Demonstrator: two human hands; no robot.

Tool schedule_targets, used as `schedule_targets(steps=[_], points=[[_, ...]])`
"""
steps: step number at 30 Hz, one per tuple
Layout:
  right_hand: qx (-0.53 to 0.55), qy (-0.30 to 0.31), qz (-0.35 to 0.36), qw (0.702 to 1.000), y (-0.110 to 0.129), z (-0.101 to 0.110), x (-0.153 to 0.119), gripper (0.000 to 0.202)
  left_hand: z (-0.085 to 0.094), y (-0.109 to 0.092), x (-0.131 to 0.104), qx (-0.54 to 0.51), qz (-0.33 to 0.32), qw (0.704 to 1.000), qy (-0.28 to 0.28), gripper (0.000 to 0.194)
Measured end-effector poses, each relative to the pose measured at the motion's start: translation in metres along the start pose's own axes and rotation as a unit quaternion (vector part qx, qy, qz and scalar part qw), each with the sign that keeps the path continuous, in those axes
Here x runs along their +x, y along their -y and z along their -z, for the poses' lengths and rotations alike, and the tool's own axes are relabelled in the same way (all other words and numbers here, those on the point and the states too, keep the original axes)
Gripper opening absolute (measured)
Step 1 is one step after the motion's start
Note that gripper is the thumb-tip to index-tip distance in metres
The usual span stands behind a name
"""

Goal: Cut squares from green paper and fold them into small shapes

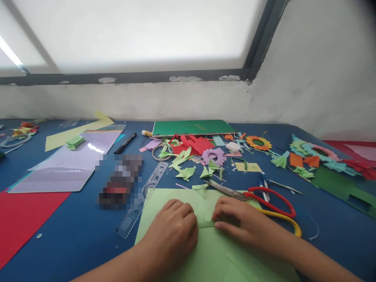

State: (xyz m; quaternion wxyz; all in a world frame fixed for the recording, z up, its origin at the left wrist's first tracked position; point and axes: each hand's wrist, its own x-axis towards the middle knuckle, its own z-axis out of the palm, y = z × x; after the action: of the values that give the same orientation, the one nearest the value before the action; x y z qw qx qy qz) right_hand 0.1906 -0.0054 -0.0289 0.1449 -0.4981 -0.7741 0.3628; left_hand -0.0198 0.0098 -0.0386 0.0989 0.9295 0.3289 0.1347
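Note:
A small strip of folded green paper (pixel 206 224) spans the gap between my hands, over a large light green sheet (pixel 217 256). My left hand (pixel 178 227) is closed at the strip's left end, its fingertips curled out of sight. At the other end, my right hand (pixel 235 219) pinches the strip between thumb and fingers. Scissors (pixel 235 193) with red and yellow handles lie just beyond and beside my right hand, partly on the sheet. A clear plastic ruler (pixel 143 197) rests slantwise to the left of the sheet.
Folded green paper pieces (pixel 185 173), a purple paper ring (pixel 214 156) and red paper (pixel 192 145) clutter the table's middle. A black marker (pixel 125 143) and a bagged lilac paper stack (pixel 67 164) lie left. An orange paper ring (pixel 258 143) and paper chains (pixel 320 154) sit right.

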Motion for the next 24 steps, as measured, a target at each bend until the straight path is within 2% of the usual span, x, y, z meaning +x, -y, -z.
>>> schedule_targets(steps=[3, 6, 9, 13, 17, 24], points=[[-0.022, -0.007, 0.045, 0.999, -0.002, -0.007, -0.003, 0.01, 0.0, 0.001, 0.001, -0.032, -0.004, 0.999, 0.014, 0.009], [-0.024, -0.003, 0.061, 0.998, -0.004, -0.007, -0.004, 0.009, 0.002, 0.001, 0.0, -0.047, -0.022, 0.998, 0.042, 0.01], [-0.011, -0.005, 0.037, 0.999, -0.003, -0.007, -0.003, 0.008, 0.002, 0.001, 0.001, -0.074, -0.014, 0.994, 0.073, 0.008], [-0.03, -0.013, 0.012, 0.999, -0.001, -0.011, -0.003, 0.008, 0.003, 0.004, 0.002, -0.122, 0.029, 0.988, 0.092, 0.004], [-0.047, -0.007, 0.026, 0.999, 0.001, -0.012, -0.003, 0.009, 0.005, 0.009, 0.004, -0.17, 0.069, 0.979, 0.093, 0.029], [-0.062, -0.067, -0.007, 0.996, 0.0, -0.021, 0.002, 0.01, 0.003, 0.011, 0.012, -0.219, 0.098, 0.966, 0.091, 0.019]])
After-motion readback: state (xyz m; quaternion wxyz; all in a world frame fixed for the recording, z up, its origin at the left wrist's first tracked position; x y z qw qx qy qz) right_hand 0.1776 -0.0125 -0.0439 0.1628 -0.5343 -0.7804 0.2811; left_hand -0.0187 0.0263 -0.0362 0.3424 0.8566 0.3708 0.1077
